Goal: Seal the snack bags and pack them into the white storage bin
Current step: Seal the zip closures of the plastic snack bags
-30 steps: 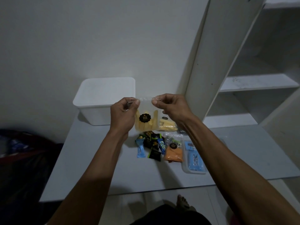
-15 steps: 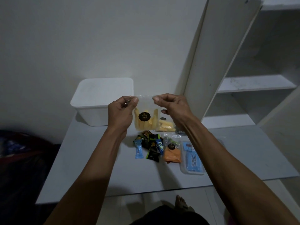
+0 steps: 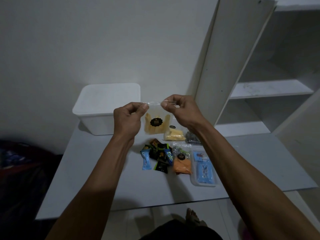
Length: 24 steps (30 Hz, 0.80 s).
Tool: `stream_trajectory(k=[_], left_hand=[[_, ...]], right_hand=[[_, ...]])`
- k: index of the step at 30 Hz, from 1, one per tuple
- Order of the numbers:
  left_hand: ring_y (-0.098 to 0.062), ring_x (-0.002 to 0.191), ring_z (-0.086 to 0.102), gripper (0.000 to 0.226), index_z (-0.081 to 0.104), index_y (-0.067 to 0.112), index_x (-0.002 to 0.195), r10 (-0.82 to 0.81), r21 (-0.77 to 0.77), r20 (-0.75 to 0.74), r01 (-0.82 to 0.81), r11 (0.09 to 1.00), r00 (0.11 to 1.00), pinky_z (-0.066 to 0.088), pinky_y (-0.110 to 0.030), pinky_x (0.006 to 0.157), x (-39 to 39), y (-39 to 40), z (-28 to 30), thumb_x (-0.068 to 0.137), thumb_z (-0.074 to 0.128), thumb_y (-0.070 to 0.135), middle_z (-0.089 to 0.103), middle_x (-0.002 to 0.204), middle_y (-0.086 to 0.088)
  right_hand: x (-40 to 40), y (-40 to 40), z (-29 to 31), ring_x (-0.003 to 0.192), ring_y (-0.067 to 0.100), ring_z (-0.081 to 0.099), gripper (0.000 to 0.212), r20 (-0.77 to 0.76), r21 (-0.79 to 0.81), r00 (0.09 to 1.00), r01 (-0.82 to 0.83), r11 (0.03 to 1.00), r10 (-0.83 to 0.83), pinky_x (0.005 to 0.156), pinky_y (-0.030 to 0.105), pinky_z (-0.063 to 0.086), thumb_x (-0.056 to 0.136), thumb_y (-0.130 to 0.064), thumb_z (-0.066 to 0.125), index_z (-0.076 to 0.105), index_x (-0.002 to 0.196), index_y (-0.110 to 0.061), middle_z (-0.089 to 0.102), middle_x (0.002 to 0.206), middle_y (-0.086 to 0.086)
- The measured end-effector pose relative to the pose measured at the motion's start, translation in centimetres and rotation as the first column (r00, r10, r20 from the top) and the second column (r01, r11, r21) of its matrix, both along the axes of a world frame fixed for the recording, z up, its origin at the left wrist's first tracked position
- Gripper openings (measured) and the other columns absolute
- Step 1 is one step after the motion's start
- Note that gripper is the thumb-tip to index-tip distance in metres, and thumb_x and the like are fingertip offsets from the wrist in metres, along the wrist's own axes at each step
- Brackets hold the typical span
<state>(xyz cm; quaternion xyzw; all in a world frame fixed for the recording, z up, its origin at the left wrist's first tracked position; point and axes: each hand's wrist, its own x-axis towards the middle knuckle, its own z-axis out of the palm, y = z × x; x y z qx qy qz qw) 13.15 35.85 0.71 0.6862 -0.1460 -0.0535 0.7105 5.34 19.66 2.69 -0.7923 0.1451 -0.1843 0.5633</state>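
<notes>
Held up above a white table, between two bare hands: a clear snack bag of pale yellow sticks with a round black label on its front. Left hand pinching the bag's top left corner between thumb and forefinger, remaining fingers curled in. Right hand pinching the top right corner the same way, thumb and forefinger closed on the clear strip along the bag's upper edge. Bag hanging upright from that edge, clear of the table. Whether the strip is pressed fully closed: cannot tell.

Far left on the table, just behind the left hand: a white storage bin, rectangular with rounded corners, set against the wall. Whether open or lidded: cannot tell in the dim light.

Below the hands, lying on the table: a second bag of yellow sticks, and just right of it a small dark bag partly hidden by the right forearm. Nearer, a loose cluster of small wrapped snacks in black, green and blue. Right of the cluster, a clear bag of orange snacks with a round black label. Farther right, a clear bag of light blue packets.

Far right: a white shelving unit with a tall white panel leaning beside it.
</notes>
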Motion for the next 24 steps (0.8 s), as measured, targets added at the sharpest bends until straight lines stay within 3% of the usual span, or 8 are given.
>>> stream_trajectory(k=[4,7,9,13,17,22,24], left_hand=[[-0.001,0.074,0.064,0.002,0.074,0.013,0.087,-0.091,0.026,-0.006,0.091,0.995,0.996,0.049,-0.015,0.068,-0.2,-0.1,-0.2,0.085,0.073,0.014,0.072,0.081,0.001],[-0.018,0.088,0.068,0.003,0.074,0.013,0.088,-0.084,0.049,0.011,0.084,0.995,0.996,0.055,-0.03,0.083,-0.2,-0.4,-0.5,0.086,0.073,0.014,0.074,0.092,-0.012],[-0.025,0.093,0.068,0.002,0.073,0.015,0.087,-0.074,0.07,0.029,0.072,0.995,0.997,0.054,-0.036,0.088,-0.4,-0.6,-0.6,0.087,0.072,0.013,0.074,0.093,-0.013],[-0.016,0.089,0.066,0.005,0.074,0.014,0.091,-0.111,0.075,0.022,0.109,0.991,0.994,0.053,-0.035,0.087,-0.8,-0.8,-0.7,0.087,0.071,0.015,0.074,0.091,-0.008],[-0.016,0.088,0.065,0.005,0.075,0.014,0.089,-0.101,0.099,0.034,0.097,0.99,0.994,0.053,-0.035,0.084,-0.8,-0.9,-0.8,0.086,0.073,0.016,0.074,0.091,-0.008],[-0.013,0.085,0.064,0.003,0.074,0.013,0.088,-0.072,0.123,0.032,0.067,0.99,0.997,0.052,-0.031,0.08,-1.2,-1.4,-0.7,0.086,0.072,0.012,0.073,0.091,-0.008],[-0.013,0.086,0.064,0.003,0.074,0.014,0.088,-0.071,0.13,0.039,0.066,0.989,0.997,0.052,-0.032,0.08,-1.3,-1.3,-0.7,0.086,0.071,0.014,0.073,0.091,-0.007]], right_hand=[[-0.3,0.1,-0.2,0.085,0.001,0.063,0.009,0.021,-0.074,1.0,0.0,0.997,0.001,0.077,0.027,0.047,0.09,-0.028,0.07,0.072,0.082,-0.023,0.07,0.085,-0.013],[-0.2,0.3,-0.2,0.087,0.002,0.066,0.008,0.012,-0.134,0.999,-0.042,0.99,0.044,0.08,0.023,0.05,0.089,-0.027,0.072,0.075,0.087,-0.021,0.073,0.087,-0.011],[0.0,0.5,-0.1,0.083,-0.003,0.063,0.008,-0.008,-0.176,0.998,-0.055,0.983,0.054,0.074,0.019,0.046,0.091,-0.027,0.069,0.073,0.087,-0.021,0.071,0.085,-0.013],[-0.2,0.5,-0.5,0.086,-0.012,0.056,0.011,-0.033,-0.237,0.999,-0.037,0.971,0.03,0.069,0.013,0.039,0.095,-0.029,0.064,0.068,0.086,-0.024,0.068,0.089,-0.015],[-0.5,0.4,-0.5,0.093,-0.004,0.063,0.012,-0.032,-0.202,0.997,-0.078,0.976,0.073,0.076,0.014,0.044,0.093,-0.03,0.066,0.072,0.091,-0.02,0.071,0.093,-0.012],[-0.8,0.8,-0.6,0.057,-0.021,0.051,0.013,-0.047,-0.292,0.997,-0.073,0.954,0.062,0.054,0.002,0.033,0.096,-0.028,0.062,0.07,0.093,-0.018,0.063,0.078,-0.017],[-0.9,0.8,-0.5,0.067,-0.019,0.055,0.014,-0.037,-0.285,0.997,-0.074,0.956,0.066,0.061,0.005,0.037,0.095,-0.03,0.062,0.071,0.093,-0.018,0.066,0.083,-0.015]])
